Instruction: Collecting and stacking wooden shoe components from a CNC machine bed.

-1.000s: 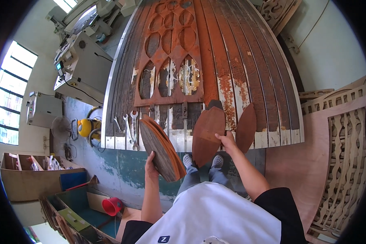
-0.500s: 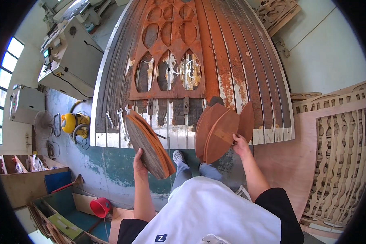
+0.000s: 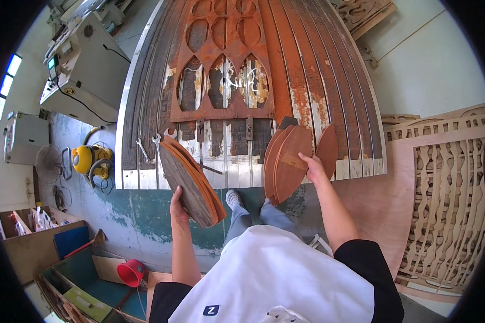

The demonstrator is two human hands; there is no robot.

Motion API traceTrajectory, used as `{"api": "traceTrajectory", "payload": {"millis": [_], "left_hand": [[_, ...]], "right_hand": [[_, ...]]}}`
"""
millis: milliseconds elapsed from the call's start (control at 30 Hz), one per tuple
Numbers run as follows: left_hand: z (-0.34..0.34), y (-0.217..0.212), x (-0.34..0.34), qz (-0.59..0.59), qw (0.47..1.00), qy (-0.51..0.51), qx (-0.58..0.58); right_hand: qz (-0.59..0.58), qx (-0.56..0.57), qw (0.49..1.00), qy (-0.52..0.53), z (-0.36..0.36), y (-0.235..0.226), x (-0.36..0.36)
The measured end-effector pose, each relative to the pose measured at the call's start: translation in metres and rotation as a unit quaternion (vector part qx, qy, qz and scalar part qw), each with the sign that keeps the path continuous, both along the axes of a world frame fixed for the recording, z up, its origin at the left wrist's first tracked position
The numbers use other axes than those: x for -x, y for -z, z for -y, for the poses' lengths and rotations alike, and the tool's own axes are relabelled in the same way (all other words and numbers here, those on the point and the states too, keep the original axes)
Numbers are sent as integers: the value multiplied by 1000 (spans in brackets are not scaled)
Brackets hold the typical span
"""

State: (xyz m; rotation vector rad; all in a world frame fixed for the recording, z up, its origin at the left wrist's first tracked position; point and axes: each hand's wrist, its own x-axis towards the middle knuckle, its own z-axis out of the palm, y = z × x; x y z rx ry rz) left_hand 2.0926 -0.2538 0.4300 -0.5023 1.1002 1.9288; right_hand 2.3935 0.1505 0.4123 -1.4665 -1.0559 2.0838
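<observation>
My left hand (image 3: 179, 203) grips a stack of leaf-shaped wooden boards (image 3: 191, 188), grey-brown on the upper face with orange-brown edges. The thumb lies along the near side; the other fingers are hidden under the stack. In my right hand (image 3: 313, 167) is a fanned stack of reddish-brown leaf-shaped boards (image 3: 293, 175), the thumb pressed on a paler patch of the top one. Just beyond that hand, a single reddish board (image 3: 327, 151) rests at the front of the slotted machine bed (image 3: 355, 169). A dark piece (image 3: 288, 122) shows behind the right stack.
A reddish cut-out panel (image 3: 221, 114) with leaf-shaped openings lies on the bed behind two clamps (image 3: 249, 129). Wrenches (image 3: 143, 151) sit at the front left. A yellow vacuum (image 3: 91, 160) and a red bucket (image 3: 131, 272) stand left; patterned wooden lattice panels (image 3: 450, 204) lean right.
My right hand has moved up along its stack, its thumb now on the top board's face. Both stacks have shifted slightly in view, and the single board shows more separately from the right stack.
</observation>
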Motion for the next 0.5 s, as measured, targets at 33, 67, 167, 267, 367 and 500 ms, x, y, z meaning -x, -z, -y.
{"api": "traceTrajectory", "payload": {"millis": [33, 67, 167, 267, 367, 500], "left_hand": [[0, 1, 0, -1, 1000, 2, -10], [2, 1, -1, -1, 1000, 3, -20], [11, 1, -4, 5, 1000, -8, -10], [25, 7, -5, -8, 1000, -17, -17], [51, 14, -3, 12, 1000, -25, 2], [75, 15, -7, -15, 998, -63, -12]], "right_hand": [[18, 16, 1000, 2, -1, 1, 2], [21, 16, 1000, -1, -2, 1, 0], [-26, 76, 996, 32, -3, -1, 1], [-87, 122, 988, 17, -5, 8, -16], [-83, 117, 988, 60, 5, 5, -29], [-101, 124, 986, 53, 15, -3, -42]]}}
